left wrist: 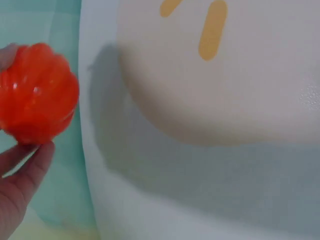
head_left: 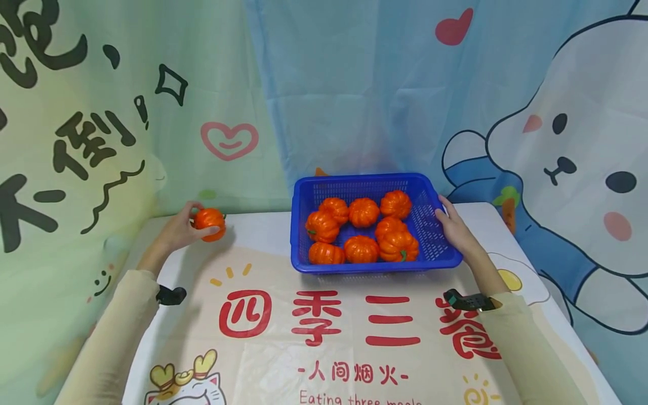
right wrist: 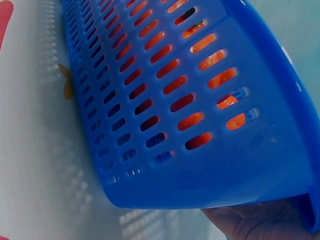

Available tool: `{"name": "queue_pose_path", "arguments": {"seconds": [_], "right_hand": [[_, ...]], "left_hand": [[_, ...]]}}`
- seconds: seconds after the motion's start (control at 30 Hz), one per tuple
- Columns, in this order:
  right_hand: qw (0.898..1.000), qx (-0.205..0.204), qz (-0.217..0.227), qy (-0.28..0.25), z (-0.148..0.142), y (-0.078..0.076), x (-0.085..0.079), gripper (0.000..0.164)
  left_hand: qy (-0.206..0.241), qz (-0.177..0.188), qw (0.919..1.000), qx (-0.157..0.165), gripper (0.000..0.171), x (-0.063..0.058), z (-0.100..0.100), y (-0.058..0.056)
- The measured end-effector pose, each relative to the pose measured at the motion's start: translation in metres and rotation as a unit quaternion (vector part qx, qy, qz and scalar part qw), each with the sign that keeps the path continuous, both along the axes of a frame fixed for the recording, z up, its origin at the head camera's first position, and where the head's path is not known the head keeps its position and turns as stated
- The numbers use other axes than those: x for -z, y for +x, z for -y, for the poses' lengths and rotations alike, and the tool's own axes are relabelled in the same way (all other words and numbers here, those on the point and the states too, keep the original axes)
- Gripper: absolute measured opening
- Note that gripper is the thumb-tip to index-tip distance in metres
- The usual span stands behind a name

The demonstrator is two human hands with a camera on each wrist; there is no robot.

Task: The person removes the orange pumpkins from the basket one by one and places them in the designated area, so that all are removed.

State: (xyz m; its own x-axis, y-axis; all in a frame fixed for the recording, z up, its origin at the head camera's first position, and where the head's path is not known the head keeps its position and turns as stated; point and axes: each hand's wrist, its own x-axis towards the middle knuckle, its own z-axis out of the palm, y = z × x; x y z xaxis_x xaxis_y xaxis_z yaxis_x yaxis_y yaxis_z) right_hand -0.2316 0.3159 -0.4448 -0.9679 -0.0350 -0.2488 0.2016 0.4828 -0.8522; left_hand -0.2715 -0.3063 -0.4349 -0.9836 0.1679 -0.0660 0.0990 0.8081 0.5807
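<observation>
My left hand (head_left: pixel 179 229) holds a small orange pumpkin (head_left: pixel 211 224) between thumb and fingers at the table's far left. In the left wrist view, the glossy ribbed pumpkin (left wrist: pixel 39 95) is pinched by the fingertips, with its shadow on the tabletop. On the right, my right hand (head_left: pixel 454 225) grips the right end of a blue plastic basket (head_left: pixel 374 268). Several similar pumpkins (head_left: pixel 363 212) lie inside it, some with green stems. The right wrist view shows the slotted basket wall (right wrist: pixel 220 175), orange through the slots, and the hand (right wrist: pixel 265 220) under the rim.
A white table with a printed beige cloth (head_left: pixel 283 365) carries red lettering and a cartoon cat (head_left: pixel 184 388). Behind it hangs a blue and green curtain (head_left: pixel 334 112) with a large white cartoon animal on the right. Dark wrist devices (head_left: pixel 171 295) sit on both forearms.
</observation>
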Motion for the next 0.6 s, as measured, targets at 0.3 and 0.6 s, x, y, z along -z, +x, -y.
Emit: {"name": "queue_pose_path", "arguments": {"seconds": [0.3,0.6], "right_hand": [[1.0,-0.002,-0.002,0.002,-0.006,-0.006,0.009,0.059],[1.0,-0.004,0.0,-0.015,0.008,0.008,-0.015,0.058]], "left_hand": [[0.018,-0.078,0.9966,0.016,0.063,0.006,0.009,-0.001],[-0.006,-0.031,0.9981,-0.053,0.078,0.005,0.017,-0.001]]}}
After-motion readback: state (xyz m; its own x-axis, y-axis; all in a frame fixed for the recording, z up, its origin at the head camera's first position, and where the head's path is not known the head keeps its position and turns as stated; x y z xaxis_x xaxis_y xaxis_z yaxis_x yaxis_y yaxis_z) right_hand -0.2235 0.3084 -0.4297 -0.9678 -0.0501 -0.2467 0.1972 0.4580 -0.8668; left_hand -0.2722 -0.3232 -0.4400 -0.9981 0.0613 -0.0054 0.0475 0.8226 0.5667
